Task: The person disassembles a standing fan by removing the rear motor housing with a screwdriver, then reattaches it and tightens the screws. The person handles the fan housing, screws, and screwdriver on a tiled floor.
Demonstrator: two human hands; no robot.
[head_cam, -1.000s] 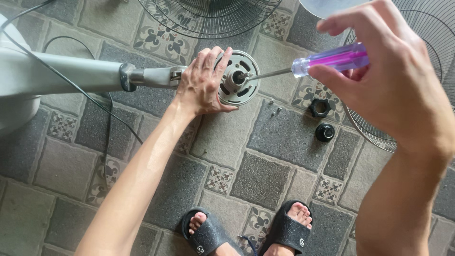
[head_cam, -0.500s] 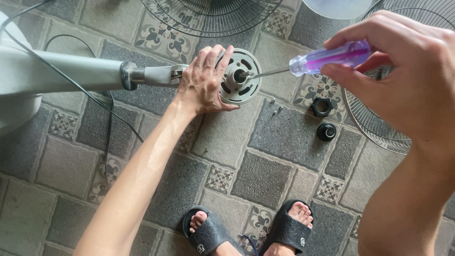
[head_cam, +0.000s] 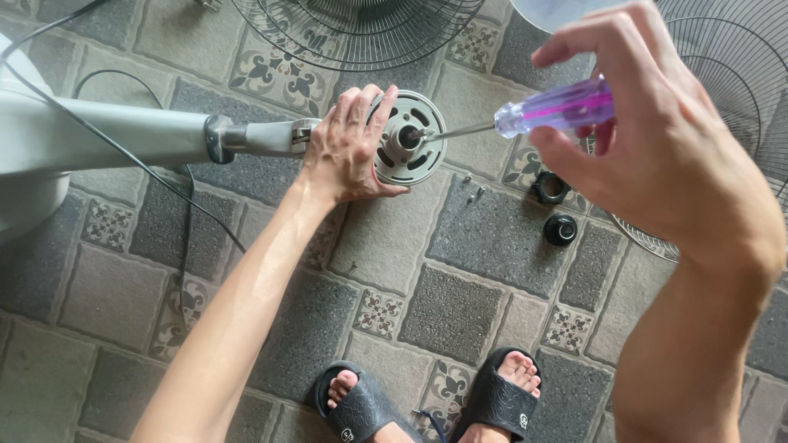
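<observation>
At the frame's centre top, the left hand [head_cam: 349, 148] lies flat over the round fan motor housing [head_cam: 410, 148], its grip spread and pressing, not closed around anything. The right hand [head_cam: 657, 156], upper right, has its grip closed on the purple-handled screwdriver [head_cam: 558, 108], whose tip meets the hub beside the shaft. Doing this well likely means keeping the blade square to the screw and the housing pinned firmly. Two black nuts [head_cam: 554, 209] and small loose screws [head_cam: 474, 190] lie on the tiled floor [head_cam: 492, 246] nearby.
</observation>
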